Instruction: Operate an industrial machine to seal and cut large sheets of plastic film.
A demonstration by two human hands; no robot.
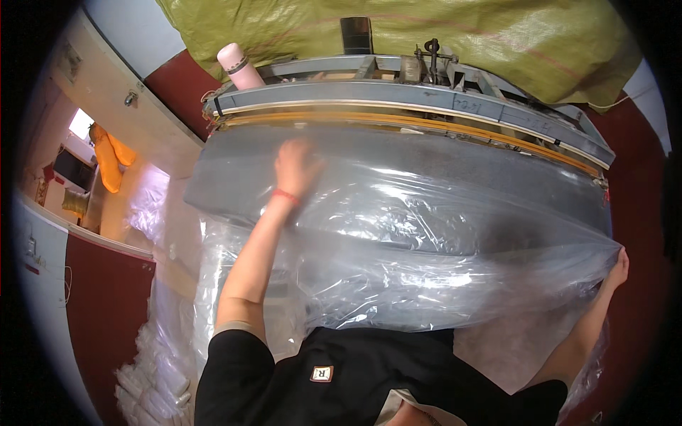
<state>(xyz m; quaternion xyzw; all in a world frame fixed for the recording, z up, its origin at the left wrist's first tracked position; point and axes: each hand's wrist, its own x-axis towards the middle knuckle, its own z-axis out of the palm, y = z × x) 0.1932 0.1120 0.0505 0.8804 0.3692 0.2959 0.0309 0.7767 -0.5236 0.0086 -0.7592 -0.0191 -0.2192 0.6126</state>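
Note:
A wide sheet of clear plastic film (pixel 369 284) lies over a grey table surface (pixel 249 153) and hangs down its near side toward my body. My left hand (pixel 293 167), with a red band at the wrist, is over the left part of the film. Its fingers look spread and flat, though motion smears them, and it holds nothing that I can see. Far to the right, my right hand (pixel 621 267) is closed on the edge of the film. Creases run from that grip across the sheet, which looks pulled tight there.
A metal frame (pixel 341 92) with an orange strip (pixel 398 122) runs along the table's far edge. A pink bottle (pixel 240 67) stands at its left end, below a green-yellow tarp (pixel 455 28). Bundled plastic (pixel 153 373) lies at lower left, near an open door (pixel 117 78).

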